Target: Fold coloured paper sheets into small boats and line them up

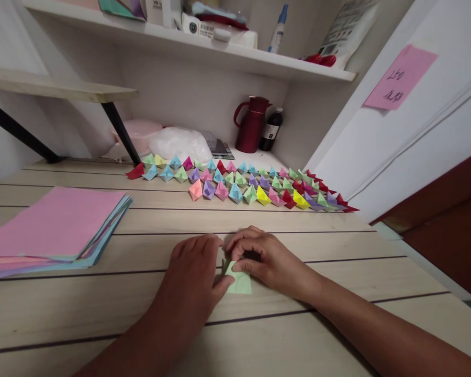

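Note:
A small light green folded paper (240, 283) lies on the wooden table (259, 335) in front of me. My left hand (194, 272) rests on its left edge with the thumb pressing the paper down. Just to the right, my right hand (261, 256) has its fingers curled and pinched on the paper's upper part. Both hands touch the same piece and hide part of it.
A stack of coloured paper sheets (58, 225), pink on top, lies at the left. Rows of several small folded paper boats (243, 186) stretch across the middle. At the back stand a dark red jug (253, 124), a dark bottle (272, 131) and a white bag (178, 144), with shelves above them.

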`<state>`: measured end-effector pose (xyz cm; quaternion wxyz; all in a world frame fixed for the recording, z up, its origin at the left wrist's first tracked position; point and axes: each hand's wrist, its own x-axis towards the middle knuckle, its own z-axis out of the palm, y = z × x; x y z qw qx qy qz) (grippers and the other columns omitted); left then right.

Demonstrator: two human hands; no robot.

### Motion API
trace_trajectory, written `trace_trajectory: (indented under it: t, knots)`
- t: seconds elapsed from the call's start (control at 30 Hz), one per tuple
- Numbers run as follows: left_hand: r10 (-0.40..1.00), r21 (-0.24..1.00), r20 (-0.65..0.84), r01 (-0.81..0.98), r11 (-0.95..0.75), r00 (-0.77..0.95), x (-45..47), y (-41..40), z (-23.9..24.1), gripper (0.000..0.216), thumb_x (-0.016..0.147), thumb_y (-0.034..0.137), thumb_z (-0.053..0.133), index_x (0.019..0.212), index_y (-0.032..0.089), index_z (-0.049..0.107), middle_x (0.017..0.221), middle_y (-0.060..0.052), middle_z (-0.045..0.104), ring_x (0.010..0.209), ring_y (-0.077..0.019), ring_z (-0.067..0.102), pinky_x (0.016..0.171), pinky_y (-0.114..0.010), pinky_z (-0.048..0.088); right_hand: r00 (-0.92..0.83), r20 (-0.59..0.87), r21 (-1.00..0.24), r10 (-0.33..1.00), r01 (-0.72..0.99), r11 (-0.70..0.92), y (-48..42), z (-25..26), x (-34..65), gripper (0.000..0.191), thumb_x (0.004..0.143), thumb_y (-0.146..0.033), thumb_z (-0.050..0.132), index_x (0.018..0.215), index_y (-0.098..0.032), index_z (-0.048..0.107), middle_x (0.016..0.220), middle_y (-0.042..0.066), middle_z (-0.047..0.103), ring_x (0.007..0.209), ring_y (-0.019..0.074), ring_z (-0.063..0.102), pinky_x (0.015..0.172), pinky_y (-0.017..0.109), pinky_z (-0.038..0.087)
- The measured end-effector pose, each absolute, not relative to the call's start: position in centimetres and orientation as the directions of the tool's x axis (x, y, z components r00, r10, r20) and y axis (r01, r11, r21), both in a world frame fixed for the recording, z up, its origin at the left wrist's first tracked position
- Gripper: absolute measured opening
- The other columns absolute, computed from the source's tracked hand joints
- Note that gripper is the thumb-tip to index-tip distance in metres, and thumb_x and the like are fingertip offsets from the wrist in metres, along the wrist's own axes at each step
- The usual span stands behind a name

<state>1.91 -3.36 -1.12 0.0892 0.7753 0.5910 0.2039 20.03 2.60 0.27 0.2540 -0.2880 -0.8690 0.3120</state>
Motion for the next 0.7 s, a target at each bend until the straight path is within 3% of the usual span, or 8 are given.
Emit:
trace_trajectory:
  t: [0.23, 0.37, 0.47, 0.6, 0.7]
  knots:
    - [0.975, 0.337, 0.206, 0.93, -0.148, 0.08, 1.6, -3.2, -0.9, 0.036, 0.077, 0.029, 0.065, 0.111, 0.018, 0.06, 0.124, -0.01, 0.06, 0.117, -0.0303, 0.051, 0.099, -0.05, 0.034, -0.595, 0.299, -0.763, 0.746, 0.32, 0.561, 2.9, 0.0, 20.3, 0.007, 0.08, -0.017, 0.07, 0.079, -0.021, 0.065, 0.105, 0.004, 0.069, 0.103, 0.0195, 0.06, 0.091, 0.036, 0.044]
    - [0.972, 0.419, 0.213, 0.89, -0.179, 0.096, 1.7, -2.8, -1.4, 0.039, 0.074, 0.028, 0.068, 0.112, 0.025, 0.064, 0.128, -0.007, 0.059, 0.12, -0.03, 0.049, 0.101, -0.052, 0.031, -0.61, 0.304, -0.775, 0.732, 0.288, 0.562, 2.8, -0.1, 20.0, 0.007, 0.08, -0.016, 0.069, 0.08, -0.021, 0.065, 0.105, 0.004, 0.069, 0.104, 0.0196, 0.06, 0.093, 0.036, 0.043]
    - [0.972, 0.504, 0.22, 0.844, -0.184, 0.08, 2.1, -2.4, -1.7, 0.031, 0.069, 0.023, 0.072, 0.099, 0.031, 0.069, 0.127, -0.003, 0.06, 0.121, -0.0287, 0.049, 0.102, -0.052, 0.03, -0.623, 0.311, -0.78, 0.717, 0.263, 0.567, 2.6, -0.1, 19.8, 0.008, 0.082, -0.015, 0.068, 0.081, -0.022, 0.064, 0.107, 0.005, 0.069, 0.104, 0.0194, 0.06, 0.093, 0.037, 0.043]
    - [0.973, 0.563, 0.227, 0.819, -0.108, -0.028, 2.5, -2.2, -1.8, 0.013, 0.064, 0.016, 0.073, 0.073, 0.024, 0.068, 0.126, -0.005, 0.061, 0.119, -0.0293, 0.051, 0.102, -0.052, 0.031, -0.618, 0.307, -0.788, 0.723, 0.26, 0.557, 2.4, -0.2, 19.8, 0.009, 0.083, -0.014, 0.066, 0.081, -0.022, 0.063, 0.106, 0.004, 0.069, 0.108, 0.02, 0.059, 0.094, 0.037, 0.041]
    - [0.97, 0.584, 0.24, 0.803, -0.117, -0.033, 2.5, -2.3, -1.8, 0.013, 0.062, 0.012, 0.071, 0.062, 0.022, 0.061, 0.124, -0.005, 0.062, 0.117, -0.0299, 0.053, 0.101, -0.052, 0.032, -0.624, 0.312, -0.781, 0.716, 0.26, 0.568, 2.4, -0.2, 19.7, 0.008, 0.083, -0.016, 0.066, 0.08, -0.022, 0.063, 0.102, 0.003, 0.07, 0.107, 0.0204, 0.06, 0.093, 0.036, 0.041]
